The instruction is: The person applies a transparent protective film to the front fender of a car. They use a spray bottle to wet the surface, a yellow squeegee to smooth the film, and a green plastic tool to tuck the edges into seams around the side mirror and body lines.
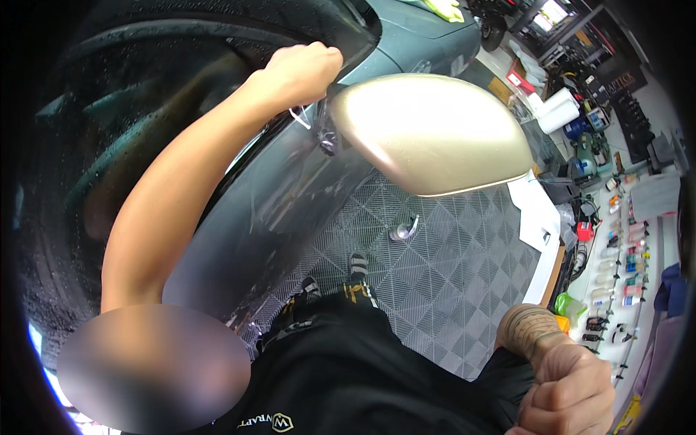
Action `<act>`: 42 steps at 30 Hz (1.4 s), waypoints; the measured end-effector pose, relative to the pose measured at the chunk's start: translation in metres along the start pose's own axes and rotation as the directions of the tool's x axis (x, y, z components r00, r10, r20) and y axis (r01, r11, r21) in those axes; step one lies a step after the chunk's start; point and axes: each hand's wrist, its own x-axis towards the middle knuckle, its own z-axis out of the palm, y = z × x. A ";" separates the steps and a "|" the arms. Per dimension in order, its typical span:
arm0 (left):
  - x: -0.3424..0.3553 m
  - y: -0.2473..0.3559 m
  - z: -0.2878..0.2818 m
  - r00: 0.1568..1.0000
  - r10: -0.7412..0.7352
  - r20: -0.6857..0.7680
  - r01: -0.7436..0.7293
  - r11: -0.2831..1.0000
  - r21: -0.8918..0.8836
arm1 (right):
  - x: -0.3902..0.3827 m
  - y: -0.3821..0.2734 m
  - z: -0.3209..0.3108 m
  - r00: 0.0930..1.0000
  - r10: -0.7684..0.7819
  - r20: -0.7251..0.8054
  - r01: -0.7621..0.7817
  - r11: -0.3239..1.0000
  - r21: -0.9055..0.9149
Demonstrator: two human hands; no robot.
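My left arm reaches up across the wet dark car window (94,123). At its end my left hand (308,69) is closed beside the inner end of a side mirror (435,134) with a glossy champagne-gold cover. A thin white strip (299,117) shows just below that hand; the fingers hide whatever is in it. Between the mirror and the dark grey car door (254,210) there is a dark mount (328,138). Low on the right, my right hand (569,391) makes a fist, apart from the car. What it holds, if anything, is hidden.
A small silvery object (402,230) lies on the grey tiled floor (449,254) below the mirror. At the right stand a wall rack with several bottles (616,275), white sheets (533,210) and a white roll (558,109). A yellow-green cloth (444,9) rests on the car.
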 end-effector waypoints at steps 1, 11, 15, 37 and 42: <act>-0.006 -0.002 0.004 0.998 -0.006 -0.068 -0.005 0.989 -0.151 | -0.005 0.004 0.005 0.991 -0.120 -0.057 0.120 0.993 -0.010; -0.094 0.018 -0.038 0.960 -0.213 -0.181 0.097 0.862 -0.497 | -0.142 0.015 -0.111 0.807 0.091 -0.584 -0.096 0.995 0.022; -0.246 0.079 -0.027 0.940 -0.164 0.300 0.341 0.539 -0.770 | -0.262 0.142 -0.098 0.204 0.424 -0.882 -0.494 0.823 0.281; -0.174 0.530 0.526 0.155 -0.596 0.788 0.987 0.063 -0.146 | -0.928 0.549 0.230 -0.497 0.861 -0.105 -0.773 -0.385 0.505; -0.217 0.562 0.516 -0.052 -0.645 0.763 0.998 -0.065 0.013 | -0.896 0.495 0.309 -0.543 0.597 0.590 -0.365 -0.801 0.475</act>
